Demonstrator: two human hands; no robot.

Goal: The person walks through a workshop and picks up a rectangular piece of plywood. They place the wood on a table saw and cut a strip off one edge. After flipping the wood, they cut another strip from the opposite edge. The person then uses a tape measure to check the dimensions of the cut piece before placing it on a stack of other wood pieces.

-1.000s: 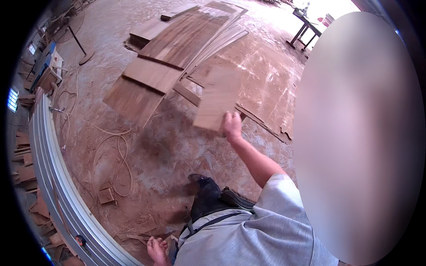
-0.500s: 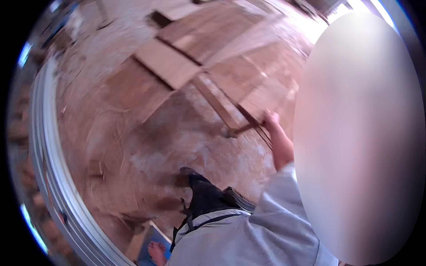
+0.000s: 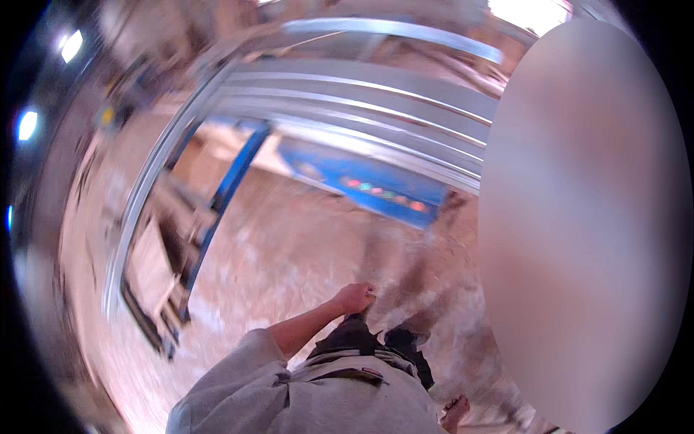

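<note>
My left hand (image 3: 353, 298) hangs in front of my legs over the dusty floor, its fingers curled closed. What it holds, if anything, is hidden and blurred. Low in the picture, beside my right leg, part of my right hand (image 3: 455, 412) shows; motion smears its fingers, and I cannot see anything in it. Ahead stands a long machine table with grey metal rails (image 3: 347, 90). Beneath the rails sits its blue control panel (image 3: 394, 195) with a row of coloured buttons, beyond the reach of both hands.
A blue metal leg (image 3: 235, 173) supports the table's left part. Wood pieces (image 3: 153, 267) lean inside the frame at the left. A bright metal bar (image 3: 394, 30) runs across the back. A large blurred oval covers the right side.
My view has swung from the floor boards to the railed machine. My left hand has come forward; my right hand has dropped back, and the handled tool it held is out of sight.
</note>
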